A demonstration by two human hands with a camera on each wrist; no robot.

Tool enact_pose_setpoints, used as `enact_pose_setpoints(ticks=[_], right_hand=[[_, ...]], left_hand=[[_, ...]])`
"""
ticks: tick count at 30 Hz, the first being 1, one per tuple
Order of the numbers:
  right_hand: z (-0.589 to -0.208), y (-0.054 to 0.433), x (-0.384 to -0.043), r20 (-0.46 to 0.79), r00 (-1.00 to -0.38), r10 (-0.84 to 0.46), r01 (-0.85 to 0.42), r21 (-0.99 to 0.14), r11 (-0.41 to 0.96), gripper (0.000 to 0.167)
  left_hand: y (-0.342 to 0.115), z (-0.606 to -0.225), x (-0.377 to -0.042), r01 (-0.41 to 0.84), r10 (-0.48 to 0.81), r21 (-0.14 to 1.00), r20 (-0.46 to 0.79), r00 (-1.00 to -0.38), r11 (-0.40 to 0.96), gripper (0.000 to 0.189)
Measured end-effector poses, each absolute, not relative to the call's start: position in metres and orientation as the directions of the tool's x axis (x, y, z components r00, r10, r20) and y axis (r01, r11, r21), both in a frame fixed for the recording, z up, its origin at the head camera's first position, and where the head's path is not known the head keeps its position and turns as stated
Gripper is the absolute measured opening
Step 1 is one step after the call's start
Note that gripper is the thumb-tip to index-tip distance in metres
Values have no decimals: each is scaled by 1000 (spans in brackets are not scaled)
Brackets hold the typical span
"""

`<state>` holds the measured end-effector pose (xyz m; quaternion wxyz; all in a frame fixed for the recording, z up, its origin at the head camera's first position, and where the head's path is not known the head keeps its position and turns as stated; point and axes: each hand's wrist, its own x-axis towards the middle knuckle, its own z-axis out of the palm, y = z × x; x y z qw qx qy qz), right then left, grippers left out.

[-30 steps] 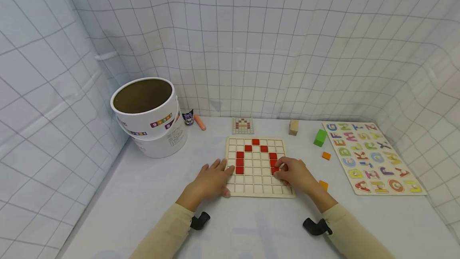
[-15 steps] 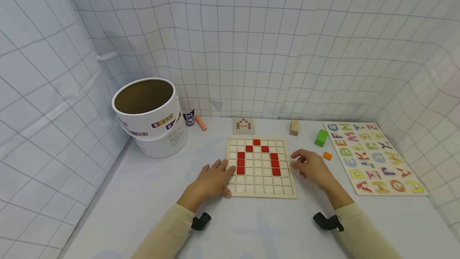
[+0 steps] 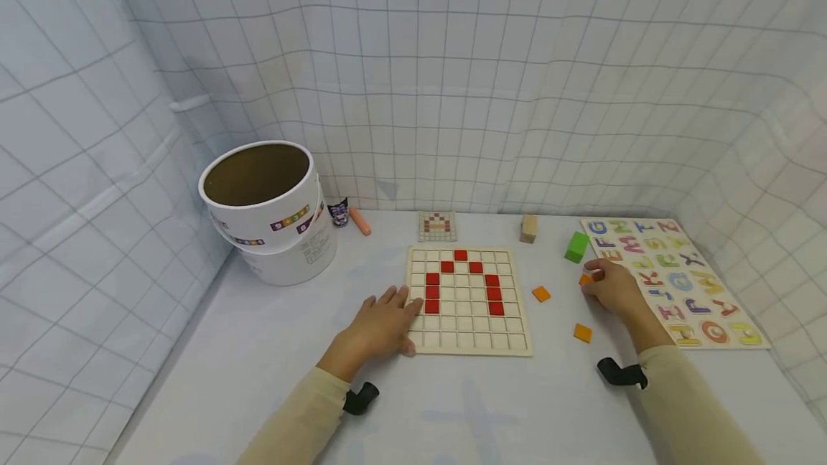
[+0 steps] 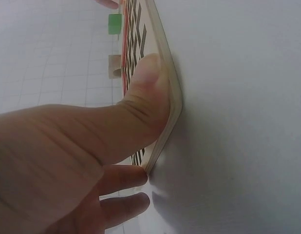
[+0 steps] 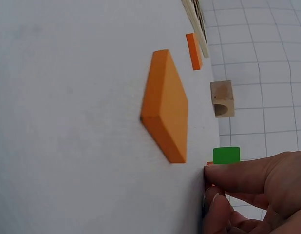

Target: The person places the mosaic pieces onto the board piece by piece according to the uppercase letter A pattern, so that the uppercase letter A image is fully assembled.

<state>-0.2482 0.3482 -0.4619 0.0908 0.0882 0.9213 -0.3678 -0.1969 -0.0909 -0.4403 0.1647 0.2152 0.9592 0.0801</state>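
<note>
My left hand (image 3: 381, 325) rests with spread fingers on the left edge of a wooden grid board (image 3: 465, 325). In the left wrist view the thumb (image 4: 145, 87) lies along the board's rim. Several red square tiles (image 3: 461, 255) form an arch in the grid. Right of the board, my right hand (image 3: 614, 291) pinches an orange square tile (image 3: 585, 279) at the table, partly hidden by the fingers. Two more orange tiles lie nearby: one (image 3: 541, 294) close to the board, another (image 3: 583, 333) nearer me, large in the right wrist view.
A green block (image 3: 577, 247) and a pale wooden block (image 3: 528, 229) stand behind the tiles. An alphabet board (image 3: 694, 285) lies at right. Behind the grid is a small pattern card (image 3: 436, 226). A white bucket (image 3: 284, 250), a purple figure (image 3: 339, 212) and an orange stick (image 3: 359, 222) stand left.
My right hand has left the red tiles on the board's right side and moved right to the far orange tile, which it now pinches. The left hand has stayed put.
</note>
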Motion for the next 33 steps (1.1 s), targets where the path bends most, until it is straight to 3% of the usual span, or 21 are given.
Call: enact_pose_setpoints(ticks=[6, 16, 19, 23, 27, 30, 33], right_hand=[[-466, 348, -250, -248, -964, 94, 232, -617, 752, 36], [-469, 350, -252, -230, -971, 63, 193, -603, 774, 39], [-470, 347, -252, -224, -974, 46, 197, -718, 667, 42], [-463, 326, -255, -229, -973, -32, 204, -915, 347, 46], [-456, 286, -261, -254, -957, -143, 224, -955, 194, 45], [-454, 251, -262, -270, -934, -235, 203, -940, 274, 42], [-455, 222, -261, -267, -913, -309, 112, -890, 442, 33]], left_hand=[[-91, -440, -198, 388, 437, 211, -284, -854, 897, 87], [-92, -439, -200, 388, 438, 214, -286, -853, 896, 87], [-92, -439, -200, 389, 442, 226, -285, -850, 893, 87], [-91, -438, -199, 389, 442, 226, -286, -850, 893, 87], [-91, -438, -199, 374, 434, 238, -293, -852, 896, 87], [-92, -439, -198, 364, 431, 256, -298, -852, 896, 88], [-91, -439, -197, 365, 436, 264, -300, -848, 893, 88]])
